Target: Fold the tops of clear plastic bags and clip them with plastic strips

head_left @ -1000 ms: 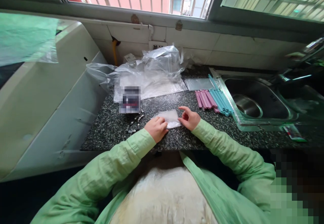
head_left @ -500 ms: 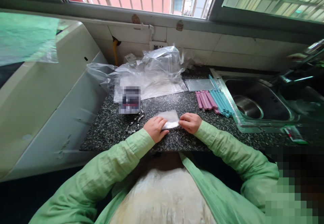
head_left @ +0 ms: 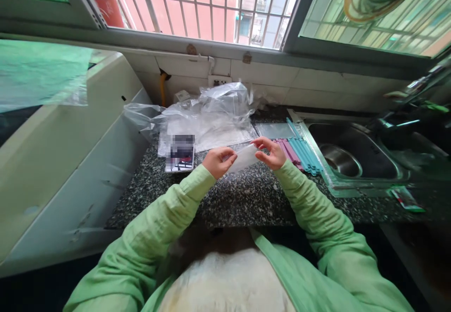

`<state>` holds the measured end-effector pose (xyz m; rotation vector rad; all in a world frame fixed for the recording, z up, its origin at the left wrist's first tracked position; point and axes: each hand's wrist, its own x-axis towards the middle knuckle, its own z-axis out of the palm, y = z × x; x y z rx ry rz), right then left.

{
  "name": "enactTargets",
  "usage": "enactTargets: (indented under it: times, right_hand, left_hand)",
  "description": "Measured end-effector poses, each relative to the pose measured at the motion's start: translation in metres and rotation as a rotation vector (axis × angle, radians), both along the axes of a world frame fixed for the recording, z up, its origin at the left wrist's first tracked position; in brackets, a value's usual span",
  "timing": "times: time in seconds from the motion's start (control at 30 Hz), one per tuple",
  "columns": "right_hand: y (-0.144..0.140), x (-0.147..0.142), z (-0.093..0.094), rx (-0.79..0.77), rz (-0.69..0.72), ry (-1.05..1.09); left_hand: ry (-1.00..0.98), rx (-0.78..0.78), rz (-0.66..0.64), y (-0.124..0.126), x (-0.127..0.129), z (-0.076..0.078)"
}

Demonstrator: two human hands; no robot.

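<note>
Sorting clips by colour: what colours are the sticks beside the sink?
Pink sticks and blue sticks; head view.

Pale-green sleeves (head_left: 169,208) frame a translucent whitish pouch (head_left: 245,158) above the black-and-white speckled counter (head_left: 239,199) — pink strips (head_left: 289,151) beside teal-blue strips (head_left: 306,153), a steel-grey sink (head_left: 348,154), clear crinkled plastic bags (head_left: 211,114) behind.

The card (head_left: 180,151) face is blurred out (unreadable); the sink (head_left: 355,154) far side is dark.
</note>
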<state>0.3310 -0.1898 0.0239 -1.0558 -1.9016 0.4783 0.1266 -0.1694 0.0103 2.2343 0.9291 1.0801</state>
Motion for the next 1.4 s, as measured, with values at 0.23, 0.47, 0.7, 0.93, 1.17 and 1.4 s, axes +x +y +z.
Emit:
enactTargets:
  times: [0.23,0.47,0.7,0.93,1.17,1.4]
  right_hand:
    - [0.006,-0.01,-0.012,-0.008,-0.155,0.073]
    - [0.002,-0.003,-0.007,-0.066,-0.221,0.144]
    - [0.003,0.0,-0.01,-0.089,-0.268,0.198]
    - [0.0,-0.001,-0.009,-0.117,-0.258,0.184]
    - [-0.004,-0.005,-0.009,-0.105,-0.269,0.198]
    - [-0.004,-0.002,-0.009,-0.111,-0.292,0.207]
  left_hand:
    - [-0.09,-0.239,-0.092,0.005,0.005,-0.012]
    - [-0.159,-0.372,-0.083,0.0,0.001,-0.023]
    - [-0.159,-0.301,-0.095,-0.001,0.002,-0.016]
    - [-0.185,-0.318,-0.055,-0.003,0.0,-0.021]
    - [-0.06,-0.122,-0.055,-0.002,-0.001,-0.02]
    - [-0.019,-0.06,-0.083,-0.002,0.0,-0.021]
